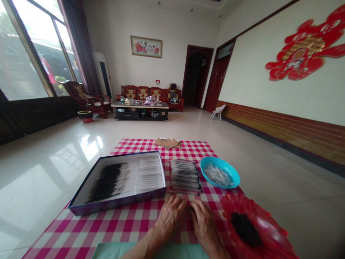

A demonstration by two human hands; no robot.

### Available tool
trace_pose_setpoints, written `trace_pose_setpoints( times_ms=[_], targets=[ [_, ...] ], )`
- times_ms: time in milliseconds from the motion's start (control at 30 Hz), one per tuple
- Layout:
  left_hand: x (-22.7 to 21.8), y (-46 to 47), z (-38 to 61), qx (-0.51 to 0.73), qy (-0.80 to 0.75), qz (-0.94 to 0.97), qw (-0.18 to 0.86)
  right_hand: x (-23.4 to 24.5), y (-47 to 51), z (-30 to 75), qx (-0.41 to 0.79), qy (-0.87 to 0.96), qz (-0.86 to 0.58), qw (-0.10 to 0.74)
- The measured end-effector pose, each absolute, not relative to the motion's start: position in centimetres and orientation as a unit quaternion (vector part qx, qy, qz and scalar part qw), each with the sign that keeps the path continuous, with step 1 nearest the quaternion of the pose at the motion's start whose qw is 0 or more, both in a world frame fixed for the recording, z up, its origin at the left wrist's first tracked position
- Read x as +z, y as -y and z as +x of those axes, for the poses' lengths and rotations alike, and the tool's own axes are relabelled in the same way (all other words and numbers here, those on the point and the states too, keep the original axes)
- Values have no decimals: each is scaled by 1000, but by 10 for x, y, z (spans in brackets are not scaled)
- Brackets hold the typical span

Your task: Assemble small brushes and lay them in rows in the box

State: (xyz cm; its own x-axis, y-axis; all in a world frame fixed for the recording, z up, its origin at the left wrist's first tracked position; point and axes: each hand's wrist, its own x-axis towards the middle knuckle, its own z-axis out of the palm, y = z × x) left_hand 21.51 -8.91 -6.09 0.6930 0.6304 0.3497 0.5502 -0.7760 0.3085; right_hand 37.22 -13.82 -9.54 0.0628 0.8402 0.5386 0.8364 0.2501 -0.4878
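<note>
My left hand [170, 216] and my right hand [205, 223] rest side by side, backs up, on a pink-and-white checked cloth [81, 230]. Their fingertips lie just short of a stack of thin brush shafts [184, 176], and anything under the fingers is hidden. To the left stands a shallow blue box [118, 203] holding rows of brushes with black bristles [106, 181]. A teal bowl [212, 160] holds small white pieces [217, 175]. Nearest my right hand, a red flower-shaped plate [269, 230] carries a dark tuft of hair [245, 228].
Brown paper pieces [167, 143] lie at the cloth's far end. A pale green cloth [115, 250] lies at the near edge. Beyond the cloth spreads a glossy tiled floor, with a low table [140, 109], a red sofa [142, 92] and a wooden armchair [86, 99].
</note>
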Motion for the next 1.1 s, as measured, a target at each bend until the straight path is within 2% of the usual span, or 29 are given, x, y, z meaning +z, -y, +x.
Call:
trace_pose_setpoints(
  times_ms=[133, 267, 333, 467, 733, 933, 1100],
  targets=[
    [-72, 90, 214, 243, -315, 913, 87, -85, 141, 362, 124, 640, -574, 495],
    [-80, 87, 205, 280, -332, 897, 79, -80, 143, 356, 245, 497, -569, 608],
    [-81, 86, 202, 293, -336, 892, 75, -80, 143, 356, 277, 445, -571, 632],
    [-78, 85, 199, 303, -341, 887, 68, -82, 141, 361, 303, 404, -615, 605],
    [-74, 97, 206, 316, -336, 886, 52, -81, 144, 354, 232, 532, -632, 513],
    [-79, 98, 208, 297, -320, 899, 37, -81, 142, 354, 175, 551, -631, 518],
    [-78, 93, 207, 280, -311, 907, 40, -82, 141, 358, 211, 536, -612, 542]
  ],
)
